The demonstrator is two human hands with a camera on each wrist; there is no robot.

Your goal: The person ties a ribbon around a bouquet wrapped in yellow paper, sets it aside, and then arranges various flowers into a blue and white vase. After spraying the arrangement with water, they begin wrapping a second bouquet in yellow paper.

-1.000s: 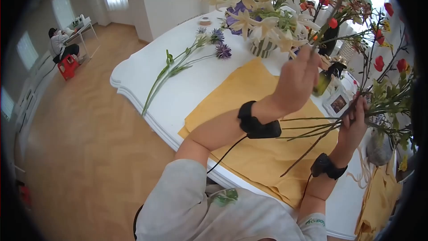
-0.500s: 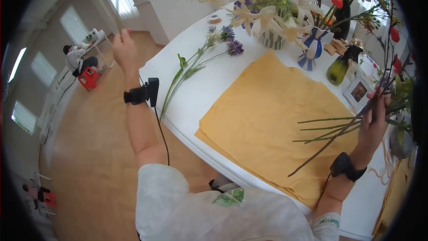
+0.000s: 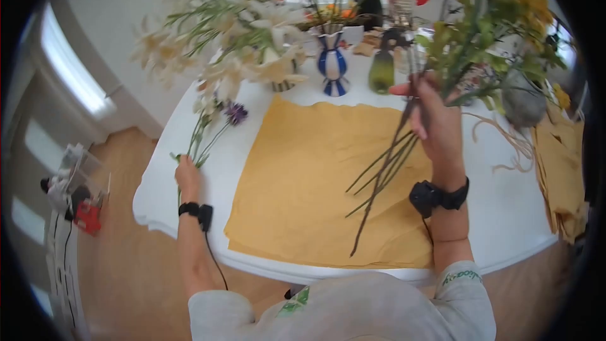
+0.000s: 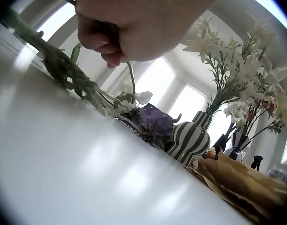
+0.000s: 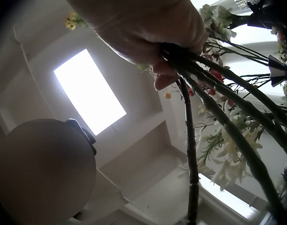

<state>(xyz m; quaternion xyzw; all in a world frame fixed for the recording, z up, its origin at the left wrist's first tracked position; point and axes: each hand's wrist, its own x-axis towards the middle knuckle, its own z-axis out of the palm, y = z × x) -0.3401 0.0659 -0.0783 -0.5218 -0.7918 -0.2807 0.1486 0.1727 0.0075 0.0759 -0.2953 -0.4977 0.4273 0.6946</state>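
My left hand (image 3: 187, 177) is down at the table's left side, its fingers curled round the stems of the purple and white flowers. A purple bloom (image 3: 236, 113) lies just beyond it. In the left wrist view the hand (image 4: 134, 28) is closed, a thin stem showing below the fingers and a thick green stem (image 4: 64, 70) beside it. Raised over the yellow paper (image 3: 315, 177), my right hand (image 3: 439, 126) grips a bundle of green stems (image 3: 392, 163) and a dark branch (image 3: 372, 205). Yellow flowers (image 3: 530, 3) spread above that hand, stem ends slanting down left.
Behind the paper stand a striped vase (image 3: 283, 82) of white lilies (image 3: 237, 57), a blue-and-white vase (image 3: 332, 66) and a green bottle (image 3: 381, 72). Pale cord (image 3: 505, 145), a grey vase (image 3: 524, 102) and folded yellow paper (image 3: 560, 170) are at the right.
My left hand, raised out to the left with a thin stem half a second ago, has come down onto the flower stems. The right hand keeps its bundle. The head view has turned.
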